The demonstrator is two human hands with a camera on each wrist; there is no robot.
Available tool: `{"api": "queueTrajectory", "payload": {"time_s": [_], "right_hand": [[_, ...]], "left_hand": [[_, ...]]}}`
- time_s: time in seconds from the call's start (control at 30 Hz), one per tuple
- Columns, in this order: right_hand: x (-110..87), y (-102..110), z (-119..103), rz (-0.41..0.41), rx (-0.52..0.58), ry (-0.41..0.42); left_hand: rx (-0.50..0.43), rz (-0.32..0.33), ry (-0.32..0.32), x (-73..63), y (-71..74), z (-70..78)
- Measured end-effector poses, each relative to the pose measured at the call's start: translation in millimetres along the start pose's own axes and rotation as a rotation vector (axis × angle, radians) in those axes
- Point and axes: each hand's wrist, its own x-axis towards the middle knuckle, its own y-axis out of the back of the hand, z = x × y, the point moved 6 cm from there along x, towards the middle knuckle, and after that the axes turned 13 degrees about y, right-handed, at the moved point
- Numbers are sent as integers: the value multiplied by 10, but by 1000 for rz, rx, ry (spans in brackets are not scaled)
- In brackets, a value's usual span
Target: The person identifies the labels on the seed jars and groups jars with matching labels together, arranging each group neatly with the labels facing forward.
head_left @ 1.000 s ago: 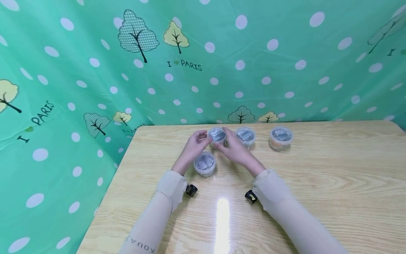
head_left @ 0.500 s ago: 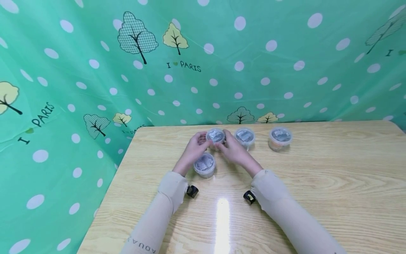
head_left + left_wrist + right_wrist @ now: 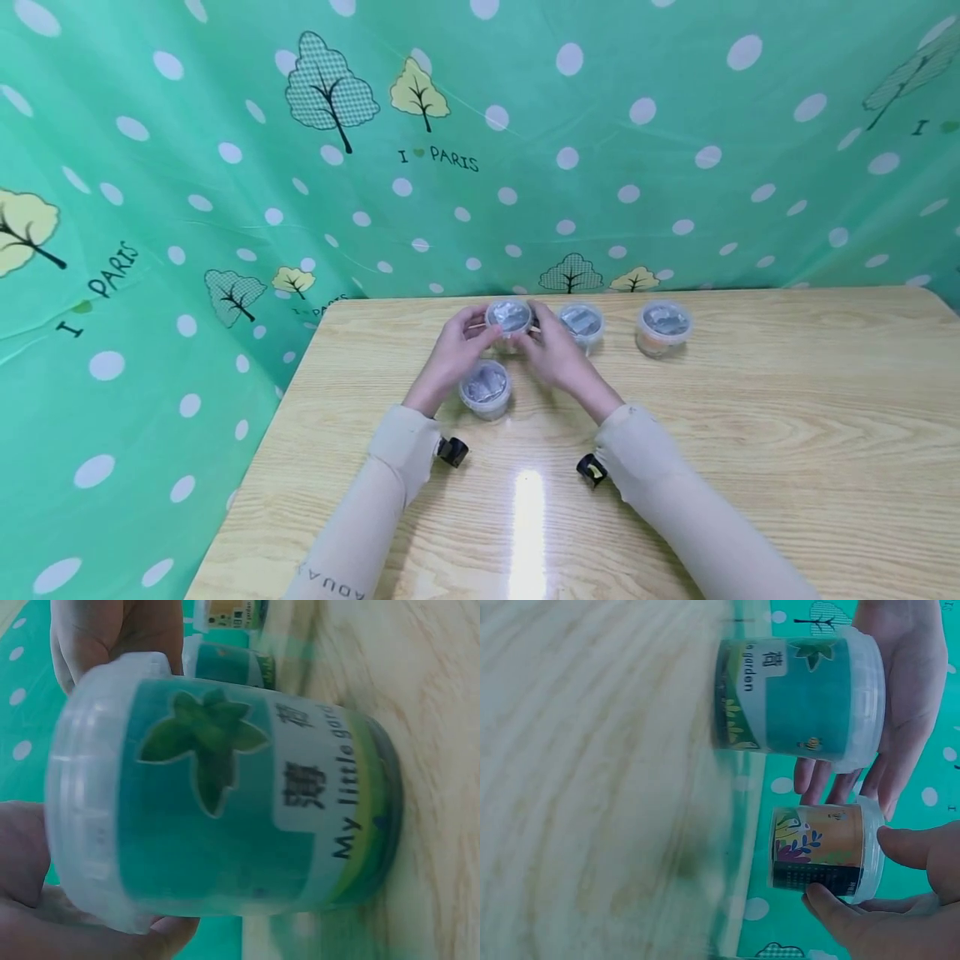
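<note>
Clamped on opposite sides by the left hand (image 3: pixel 457 343) and the right hand (image 3: pixel 558 352), an orange-labelled tub (image 3: pixel 817 847) is held upright. Behind the grip, a green dotted curtain (image 3: pixel 525 183) is hung across everything; under the grip, a wooden table (image 3: pixel 787 417) is spread. From the right wrist, a strip of curtain is seen between the tub's base and the table's far edge, so the tub is judged to be raised clear. Around the grip, three more tubs are stood on the table: a teal-labelled tub (image 3: pixel 795 697) is set on the near side, between the wrists; a second tub (image 3: pixel 583 323) is partly hidden just beyond the right hand, and whether it is touched cannot be told; a third tub (image 3: pixel 665 327) is placed well apart on that same side. By this evidence, grasping and lifting are judged to be done, while setting down is left; whether the standing tubs are finished or waiting cannot be told. Smallest of all, crumpled grey contents (image 3: pixel 486 383) are seen inside the top of the teal-labelled tub.
</note>
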Motion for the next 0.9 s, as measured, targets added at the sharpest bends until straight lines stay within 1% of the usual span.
{"api": "queueTrajectory", "payload": {"time_s": [0.17,0.23,0.53,0.77,0.9], "right_hand": [[9,44,-78,28,107,56],[4,64,-93,31,127,67],[-45,161,-136,27,138,86],[-113,271,-198,32,172,72],[-154,331,-243,41,172,88]], "left_hand": [[-13,20,-17,-51,20,57],[-22,22,-21,-71,23,74],[-73,4,-37,-174,11,150],[-92,13,-53,-271,1,221],[-97,18,-76,-326,-10,254]]}}
